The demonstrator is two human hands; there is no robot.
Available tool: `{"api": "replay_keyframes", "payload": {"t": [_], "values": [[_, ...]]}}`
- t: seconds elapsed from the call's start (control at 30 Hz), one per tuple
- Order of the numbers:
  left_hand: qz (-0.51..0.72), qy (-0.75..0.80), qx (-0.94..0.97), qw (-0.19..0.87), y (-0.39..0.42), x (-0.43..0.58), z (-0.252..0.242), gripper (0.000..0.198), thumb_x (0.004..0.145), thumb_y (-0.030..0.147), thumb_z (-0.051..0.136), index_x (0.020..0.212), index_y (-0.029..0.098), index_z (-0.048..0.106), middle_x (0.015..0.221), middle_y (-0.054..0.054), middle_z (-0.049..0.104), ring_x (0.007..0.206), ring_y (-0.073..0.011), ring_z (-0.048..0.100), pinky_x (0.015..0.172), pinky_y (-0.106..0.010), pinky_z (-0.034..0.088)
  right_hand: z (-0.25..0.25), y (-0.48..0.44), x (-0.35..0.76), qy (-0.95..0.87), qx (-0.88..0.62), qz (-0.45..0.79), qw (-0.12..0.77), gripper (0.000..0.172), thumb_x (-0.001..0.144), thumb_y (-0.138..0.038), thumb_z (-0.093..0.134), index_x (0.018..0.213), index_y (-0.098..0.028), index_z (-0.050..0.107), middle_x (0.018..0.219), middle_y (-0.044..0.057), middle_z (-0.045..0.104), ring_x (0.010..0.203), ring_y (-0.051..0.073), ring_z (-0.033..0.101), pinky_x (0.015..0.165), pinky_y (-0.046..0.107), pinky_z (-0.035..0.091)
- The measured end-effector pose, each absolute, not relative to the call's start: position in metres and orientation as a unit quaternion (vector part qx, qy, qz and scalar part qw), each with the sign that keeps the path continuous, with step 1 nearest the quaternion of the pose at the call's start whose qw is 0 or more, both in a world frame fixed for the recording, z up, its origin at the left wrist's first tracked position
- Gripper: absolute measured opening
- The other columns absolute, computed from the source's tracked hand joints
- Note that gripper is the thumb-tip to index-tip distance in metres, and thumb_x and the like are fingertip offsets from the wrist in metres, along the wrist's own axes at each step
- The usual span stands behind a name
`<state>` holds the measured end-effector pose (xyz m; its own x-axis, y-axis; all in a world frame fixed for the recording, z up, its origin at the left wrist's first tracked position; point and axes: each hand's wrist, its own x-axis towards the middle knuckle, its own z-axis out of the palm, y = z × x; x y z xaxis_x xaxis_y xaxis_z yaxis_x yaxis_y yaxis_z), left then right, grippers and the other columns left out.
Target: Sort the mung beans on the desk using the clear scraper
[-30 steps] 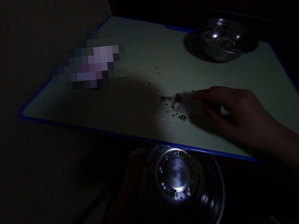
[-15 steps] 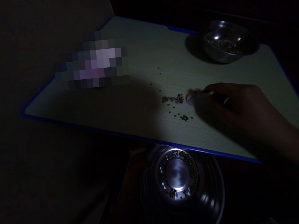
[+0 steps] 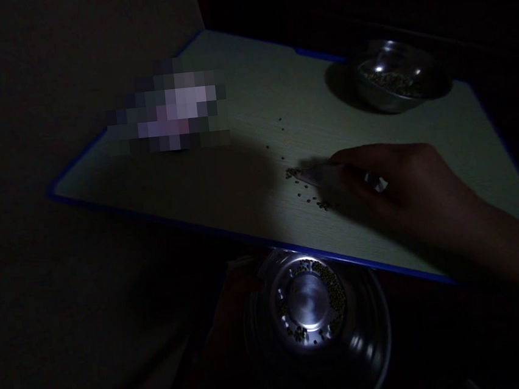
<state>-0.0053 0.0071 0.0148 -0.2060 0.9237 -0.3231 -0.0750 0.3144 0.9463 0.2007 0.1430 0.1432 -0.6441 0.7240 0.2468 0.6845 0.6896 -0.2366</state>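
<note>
My right hand (image 3: 396,187) is closed around a thin, pale, partly see-through piece (image 3: 315,175), its kind unclear in the dim light. Its tip touches a small cluster of greenish seeds (image 3: 292,172) that look like mung beans, on a pale board (image 3: 228,57) with a blue rim. More loose seeds (image 3: 323,205) lie just below the tip. Under the near edge of the board is a large steel bowl (image 3: 384,341) with similar seeds around its bottom. My left hand (image 3: 238,288), very dark, is at this bowl's left rim and seems to grip it; its fingers barely show.
A second steel bowl (image 3: 388,99) with seeds in it stands at the board's far right corner. On the left of the board lies a blurred-out pinkish and white item (image 3: 182,107). A wall (image 3: 66,48) rises at the left. Deep shadow covers the surroundings.
My right hand has moved left with the pale piece, sweeping its tip along the row of seeds to the left cluster. The left hand and the near bowl stay in place.
</note>
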Motion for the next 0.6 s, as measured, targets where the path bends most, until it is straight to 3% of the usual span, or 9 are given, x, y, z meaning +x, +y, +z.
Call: {"api": "replay_keyframes", "payload": {"t": [0.1,0.23,0.4,0.6], "values": [[0.481,0.608,0.344,0.530,0.005,-0.007,0.016,0.018,0.080,0.023,0.053,0.090,0.016,0.066,0.101,-0.007,0.065,0.095,-0.0181,0.059,0.087,-0.035,0.045,0.146,0.146,0.195,-0.902,-0.400,0.044,0.159,0.023,0.082,-0.014,0.046,0.097,-0.017,0.065,0.078,0.004,0.067,0.063,0.015,0.060,0.055,0.027,0.041],[0.485,0.607,0.335,0.533,0.000,-0.009,0.019,0.017,0.076,0.018,0.052,0.081,0.017,0.068,0.098,-0.005,0.066,0.095,-0.0215,0.059,0.085,-0.032,0.046,0.149,0.147,0.197,-0.898,-0.411,0.045,0.148,0.024,0.082,-0.015,0.047,0.099,-0.017,0.064,0.075,0.004,0.066,0.059,0.015,0.059,0.053,0.027,0.039],[0.468,0.620,0.328,0.538,-0.003,-0.012,0.018,0.026,0.083,0.022,0.044,0.092,0.018,0.068,0.096,-0.006,0.066,0.090,-0.0203,0.060,0.079,-0.032,0.047,0.147,0.147,0.208,-0.891,-0.425,0.066,0.145,0.023,0.081,-0.016,0.049,0.099,-0.018,0.064,0.078,0.004,0.066,0.062,0.015,0.059,0.054,0.026,0.040],[0.460,0.602,0.358,0.546,0.000,-0.013,0.010,0.027,0.084,0.036,0.051,0.092,0.013,0.062,0.096,-0.008,0.063,0.088,-0.0170,0.059,0.080,-0.037,0.047,0.144,0.149,0.212,-0.883,-0.444,0.085,0.124,0.024,0.081,-0.018,0.050,0.101,-0.018,0.063,0.080,0.004,0.067,0.062,0.016,0.060,0.054,0.027,0.040]]}}
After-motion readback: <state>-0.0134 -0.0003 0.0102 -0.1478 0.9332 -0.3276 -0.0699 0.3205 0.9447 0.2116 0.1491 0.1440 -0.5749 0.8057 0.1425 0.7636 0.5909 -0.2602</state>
